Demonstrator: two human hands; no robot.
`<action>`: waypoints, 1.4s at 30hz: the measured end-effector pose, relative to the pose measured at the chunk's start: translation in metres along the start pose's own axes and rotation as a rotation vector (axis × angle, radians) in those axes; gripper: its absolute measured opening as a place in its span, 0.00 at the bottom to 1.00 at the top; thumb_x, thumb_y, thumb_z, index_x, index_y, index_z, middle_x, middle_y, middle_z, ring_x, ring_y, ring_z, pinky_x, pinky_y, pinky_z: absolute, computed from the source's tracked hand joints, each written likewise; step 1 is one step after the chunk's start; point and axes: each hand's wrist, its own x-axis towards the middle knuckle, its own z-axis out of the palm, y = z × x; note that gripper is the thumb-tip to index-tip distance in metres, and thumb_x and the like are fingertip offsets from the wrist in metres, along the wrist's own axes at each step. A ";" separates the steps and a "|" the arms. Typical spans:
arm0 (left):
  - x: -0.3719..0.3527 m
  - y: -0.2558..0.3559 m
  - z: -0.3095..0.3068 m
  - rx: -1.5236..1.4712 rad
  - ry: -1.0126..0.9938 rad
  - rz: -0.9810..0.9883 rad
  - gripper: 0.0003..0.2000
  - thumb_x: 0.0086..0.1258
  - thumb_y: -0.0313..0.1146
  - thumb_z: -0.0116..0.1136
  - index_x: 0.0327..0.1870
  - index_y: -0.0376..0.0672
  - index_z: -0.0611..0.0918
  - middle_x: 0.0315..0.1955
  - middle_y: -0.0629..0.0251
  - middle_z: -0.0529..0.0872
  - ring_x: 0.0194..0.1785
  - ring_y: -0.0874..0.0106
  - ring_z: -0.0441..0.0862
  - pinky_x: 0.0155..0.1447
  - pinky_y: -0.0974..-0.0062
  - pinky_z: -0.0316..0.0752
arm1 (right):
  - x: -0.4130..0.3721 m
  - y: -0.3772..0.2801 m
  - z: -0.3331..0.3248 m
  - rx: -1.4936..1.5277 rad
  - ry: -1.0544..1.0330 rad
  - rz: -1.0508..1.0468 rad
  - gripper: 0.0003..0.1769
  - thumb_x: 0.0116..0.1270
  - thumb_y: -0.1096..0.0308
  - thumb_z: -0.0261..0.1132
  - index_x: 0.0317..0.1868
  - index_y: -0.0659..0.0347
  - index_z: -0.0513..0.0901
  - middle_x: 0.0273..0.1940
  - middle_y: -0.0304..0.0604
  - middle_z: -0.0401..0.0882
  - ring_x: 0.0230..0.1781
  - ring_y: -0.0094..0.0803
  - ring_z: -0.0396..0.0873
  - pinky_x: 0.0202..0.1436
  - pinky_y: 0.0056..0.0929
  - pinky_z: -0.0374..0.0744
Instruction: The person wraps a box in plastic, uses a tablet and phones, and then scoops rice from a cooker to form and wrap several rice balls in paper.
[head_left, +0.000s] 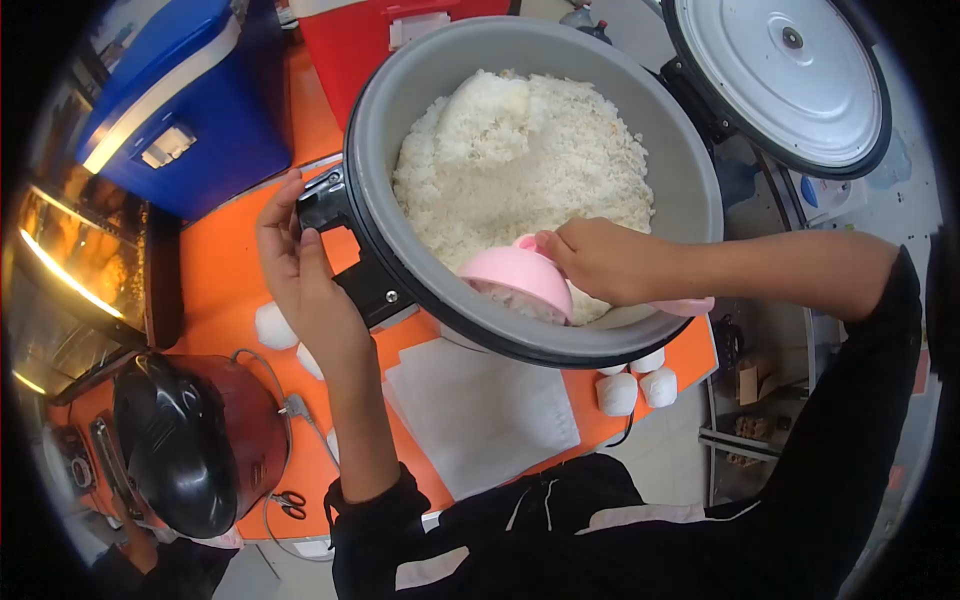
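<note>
My left hand (308, 285) grips the black side handle (340, 215) of a large grey rice pot (540, 40), with its fingers around the outer end. Inside the pot lies a deep mass of cooked white rice (520, 150), heaped higher toward the far left side. My right hand (610, 262) is closed on a pink scoop (518, 278), tilted at the near side of the pot with rice in its bowl. A pink handle end (685, 306) sticks out below my right wrist; how it joins the scoop is hidden.
White paper sheets (480, 415) lie on the orange table (225, 265) before the pot. White wrapped bundles (616, 394) sit nearby. A black-lidded cooker (185, 440), scissors (290, 503), a blue cooler (185, 120) and a red cooler (345, 60) stand around. The pot's open lid (780, 80) is upper right. Another person's hand (138, 548) shows lower left.
</note>
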 end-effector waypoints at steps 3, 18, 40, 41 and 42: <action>0.000 0.006 0.003 0.019 0.009 -0.009 0.17 0.63 0.19 0.36 0.52 0.34 0.70 0.58 0.53 0.70 0.62 0.64 0.67 0.68 0.69 0.55 | -0.010 0.010 -0.010 -0.202 0.101 -0.332 0.27 0.71 0.54 0.40 0.40 0.71 0.75 0.29 0.54 0.77 0.25 0.41 0.75 0.29 0.38 0.73; -0.183 -0.009 -0.062 0.428 0.026 -0.046 0.13 0.65 0.22 0.44 0.51 0.36 0.71 0.49 0.56 0.73 0.57 0.64 0.69 0.63 0.66 0.59 | -0.055 0.058 -0.071 0.475 -0.288 -0.007 0.16 0.67 0.53 0.49 0.35 0.55 0.76 0.16 0.25 0.60 0.10 0.12 0.53 0.12 0.17 0.51; -0.356 -0.076 -0.137 1.220 -0.438 -0.143 0.48 0.46 0.53 0.67 0.67 0.38 0.58 0.66 0.56 0.61 0.68 0.58 0.58 0.66 0.60 0.56 | 0.026 0.126 0.312 -0.111 0.659 -0.211 0.19 0.69 0.53 0.49 0.42 0.63 0.66 0.20 0.54 0.76 0.23 0.49 0.79 0.22 0.44 0.77; -0.356 -0.078 -0.137 1.208 -0.424 -0.126 0.48 0.45 0.53 0.67 0.67 0.38 0.59 0.65 0.55 0.61 0.68 0.58 0.58 0.66 0.59 0.56 | 0.019 0.124 0.324 -0.112 0.651 -0.203 0.19 0.69 0.53 0.49 0.42 0.63 0.66 0.20 0.54 0.76 0.23 0.49 0.79 0.22 0.44 0.77; -0.357 -0.077 -0.137 1.205 -0.434 -0.141 0.48 0.45 0.53 0.67 0.67 0.38 0.59 0.65 0.55 0.61 0.68 0.58 0.58 0.66 0.59 0.56 | 0.007 0.122 0.339 -0.170 0.649 -0.351 0.19 0.68 0.53 0.52 0.44 0.62 0.66 0.22 0.53 0.77 0.24 0.49 0.80 0.22 0.43 0.77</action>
